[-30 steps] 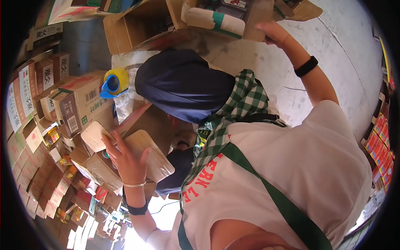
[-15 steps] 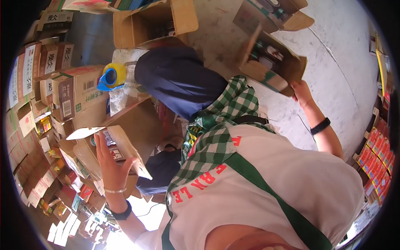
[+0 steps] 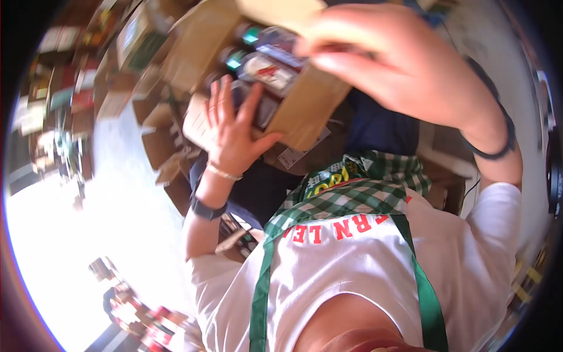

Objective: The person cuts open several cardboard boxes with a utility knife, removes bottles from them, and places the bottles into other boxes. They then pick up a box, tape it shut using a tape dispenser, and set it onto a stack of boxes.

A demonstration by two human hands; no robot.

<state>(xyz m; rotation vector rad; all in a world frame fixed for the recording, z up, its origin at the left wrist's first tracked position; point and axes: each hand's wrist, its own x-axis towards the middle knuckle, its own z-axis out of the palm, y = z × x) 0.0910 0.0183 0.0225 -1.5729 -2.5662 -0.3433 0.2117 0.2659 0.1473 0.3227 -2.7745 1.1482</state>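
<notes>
A cardboard box (image 3: pixel 316 111) with raised flaps stands before me, tilted in view. Inside lie several dark bottles (image 3: pixel 271 73) with green caps and pale labels, one marked in red. Fingers spread, my left hand (image 3: pixel 237 126) rests over the box's near left side and the lower bottles; it grips nothing that I can see. Close to the camera, my right hand (image 3: pixel 387 56) is over the box's right side by an upper flap (image 3: pixel 281 10). Its fingers are curled in a pinch and blurred. Whatever they hold, if anything, I cannot make out.
Other open cartons (image 3: pixel 161 138) stand at the left, with stacked boxes (image 3: pixel 138 41) behind them. More cardboard (image 3: pixel 448 188) lies by my right side. My legs (image 3: pixel 381 126) are close below the box. Bright light washes out the lower left.
The view has swung left. My right hand has let go of the bottle carton at the right and come across to the box by my left hand. My left hand stays spread on that box.
</notes>
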